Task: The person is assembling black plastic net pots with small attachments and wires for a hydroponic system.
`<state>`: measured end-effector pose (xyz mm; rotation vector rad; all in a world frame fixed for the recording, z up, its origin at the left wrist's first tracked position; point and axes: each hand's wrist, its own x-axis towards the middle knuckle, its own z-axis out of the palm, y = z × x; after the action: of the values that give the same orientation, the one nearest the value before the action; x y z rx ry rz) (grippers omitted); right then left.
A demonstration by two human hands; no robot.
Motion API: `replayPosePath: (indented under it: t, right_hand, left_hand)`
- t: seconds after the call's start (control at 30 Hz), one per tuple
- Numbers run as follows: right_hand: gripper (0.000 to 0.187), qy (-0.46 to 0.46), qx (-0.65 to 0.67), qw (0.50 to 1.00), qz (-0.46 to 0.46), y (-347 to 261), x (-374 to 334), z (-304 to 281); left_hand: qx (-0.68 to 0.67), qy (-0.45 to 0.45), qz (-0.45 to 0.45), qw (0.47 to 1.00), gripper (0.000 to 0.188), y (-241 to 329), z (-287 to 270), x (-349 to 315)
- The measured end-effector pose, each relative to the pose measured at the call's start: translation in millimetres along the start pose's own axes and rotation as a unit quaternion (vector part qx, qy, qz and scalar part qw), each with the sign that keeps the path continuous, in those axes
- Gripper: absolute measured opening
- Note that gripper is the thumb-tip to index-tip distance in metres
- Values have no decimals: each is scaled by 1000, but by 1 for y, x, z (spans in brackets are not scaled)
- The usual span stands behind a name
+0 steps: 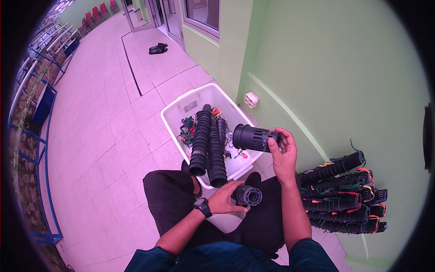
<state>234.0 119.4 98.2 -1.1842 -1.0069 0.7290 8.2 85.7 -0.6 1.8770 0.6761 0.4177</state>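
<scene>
In my right hand is a black slotted net pot, held sideways by its narrow end above the right side of a white plastic tub. The pot shows more than one rim, so others may be nested in it. My left hand wraps round another black net pot over my lap, its ringed, slotted base turned up. Long stacks of nested black net pots lean in the tub, their ends resting over its near edge. Beside them in the tub lie tangled coloured strips.
Against the green wall at right lies a pile of net pot stacks tied with coloured strips. A white wall socket sits beyond the tub. Black sandals lie on the tiled floor farther off. Blue railings run along the left, with red chairs far back.
</scene>
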Motion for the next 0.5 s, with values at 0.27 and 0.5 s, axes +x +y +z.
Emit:
replayPosePath:
  t: [0.27,0.5]
  right_hand:
    - [49,-129,57,989,39,16,50,49]
    - [53,-239,132,959,73,66,100,105]
  left_hand:
    - [-169,182,-158,956,43,10,-90,19]
    - [-330,293,-53,896,30,-15,-189,94]
